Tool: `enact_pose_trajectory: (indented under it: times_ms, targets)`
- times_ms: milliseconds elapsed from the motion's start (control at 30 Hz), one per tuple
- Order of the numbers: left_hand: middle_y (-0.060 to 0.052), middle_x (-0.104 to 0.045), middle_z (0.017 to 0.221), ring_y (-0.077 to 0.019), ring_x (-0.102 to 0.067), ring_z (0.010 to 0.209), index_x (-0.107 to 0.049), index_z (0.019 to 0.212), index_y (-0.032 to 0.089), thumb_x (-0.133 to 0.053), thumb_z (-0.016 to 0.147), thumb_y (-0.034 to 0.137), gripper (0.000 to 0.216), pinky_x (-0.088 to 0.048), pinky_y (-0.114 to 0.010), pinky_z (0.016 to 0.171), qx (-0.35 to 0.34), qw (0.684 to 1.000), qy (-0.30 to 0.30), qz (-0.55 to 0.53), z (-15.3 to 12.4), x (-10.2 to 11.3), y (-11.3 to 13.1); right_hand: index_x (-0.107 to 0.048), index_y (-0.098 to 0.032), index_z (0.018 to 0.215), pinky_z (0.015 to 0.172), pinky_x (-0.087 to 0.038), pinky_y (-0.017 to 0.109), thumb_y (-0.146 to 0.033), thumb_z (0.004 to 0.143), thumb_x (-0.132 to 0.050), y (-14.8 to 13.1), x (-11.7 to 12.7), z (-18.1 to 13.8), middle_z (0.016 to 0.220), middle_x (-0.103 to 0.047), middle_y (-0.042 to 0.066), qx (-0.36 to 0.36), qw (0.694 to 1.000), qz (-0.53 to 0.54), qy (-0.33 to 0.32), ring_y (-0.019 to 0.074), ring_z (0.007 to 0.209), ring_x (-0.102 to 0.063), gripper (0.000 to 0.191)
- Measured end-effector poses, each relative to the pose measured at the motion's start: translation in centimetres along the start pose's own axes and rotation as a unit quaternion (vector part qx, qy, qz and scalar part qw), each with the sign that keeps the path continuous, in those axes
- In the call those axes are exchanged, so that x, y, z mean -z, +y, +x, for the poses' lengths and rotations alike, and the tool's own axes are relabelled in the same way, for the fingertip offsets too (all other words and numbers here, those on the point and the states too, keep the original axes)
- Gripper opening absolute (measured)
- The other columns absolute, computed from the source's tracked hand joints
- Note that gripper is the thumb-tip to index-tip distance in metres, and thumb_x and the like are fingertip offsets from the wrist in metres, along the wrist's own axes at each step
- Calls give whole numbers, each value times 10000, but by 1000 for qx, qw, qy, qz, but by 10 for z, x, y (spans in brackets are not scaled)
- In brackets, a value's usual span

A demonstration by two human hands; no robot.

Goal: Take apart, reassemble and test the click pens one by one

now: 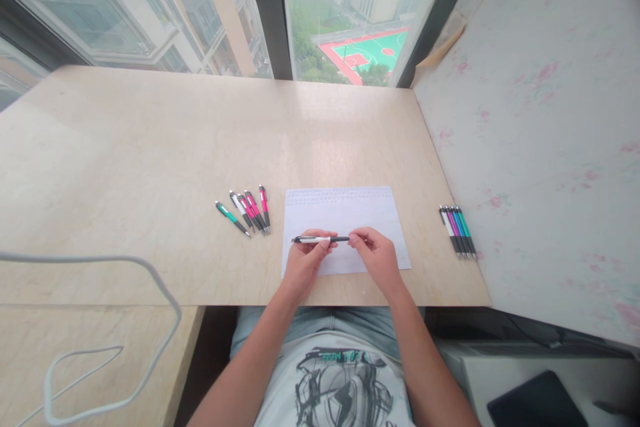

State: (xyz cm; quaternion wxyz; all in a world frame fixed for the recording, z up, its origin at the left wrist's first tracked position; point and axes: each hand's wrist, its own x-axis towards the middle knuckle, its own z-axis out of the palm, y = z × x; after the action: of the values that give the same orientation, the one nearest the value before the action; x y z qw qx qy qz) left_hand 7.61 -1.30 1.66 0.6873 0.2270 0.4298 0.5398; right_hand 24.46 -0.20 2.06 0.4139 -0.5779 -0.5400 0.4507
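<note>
A white-and-black pen (316, 239) lies level between my two hands, above a sheet of paper (345, 213) with rows of faint writing along its top. My left hand (306, 263) is closed round the pen's white barrel. With thumb and fingers, my right hand (376, 255) pinches the pen's black front end, whose tip is hidden. Left of the paper, several loose pens lie fanned out: a green pen (233, 219), a white pen (241, 211) and pink pens (265, 209). Far to the right, several pens (456, 230) of different colours lie side by side.
A wallpapered wall (540, 147) bounds the desk (175, 147) on the right. Windows (350, 33) stand along its back. At the lower left, a white cable (165, 290) loops over the surface. A dark flat object (535, 403) rests on a white cabinet at lower right.
</note>
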Motion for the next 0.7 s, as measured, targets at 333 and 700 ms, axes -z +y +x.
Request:
enact_pose_trajectory:
  times_ms: [333,700]
  targets:
    - [-65,-731,987,-132,-673,801,-688,942,168,-786,749,254,233,-510,-245,762,4,1000,-17,-10,0,2,0,-688,-207,863,726,-527,325,-375,850,-635,3,1,-1,864,-708,52,9,1000,-3,0,197,813,-652,177]
    - [-60,-737,1024,-116,-684,802,-634,925,187,-815,721,253,280,-515,-219,726,28,996,-3,-80,3,8,7,-677,-195,937,754,-537,347,-378,850,-609,8,-1,14,819,-718,47,-20,997,34,59,200,780,-679,213]
